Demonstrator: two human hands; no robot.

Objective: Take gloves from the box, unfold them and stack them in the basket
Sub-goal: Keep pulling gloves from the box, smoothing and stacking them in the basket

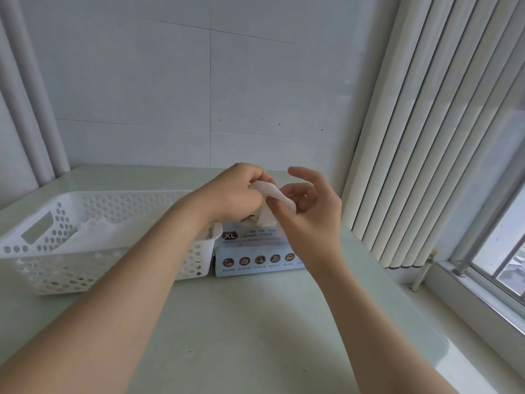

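From the head view, both your hands are up in the middle of the frame, right over the box. Your left hand has its fingers curled round the top end of a crumpled white glove. Your right hand pinches the other end with thumb and a finger, the rest loosely spread. The basket sits touching the box on its left side, with flattened gloves inside, all on the pale bench.
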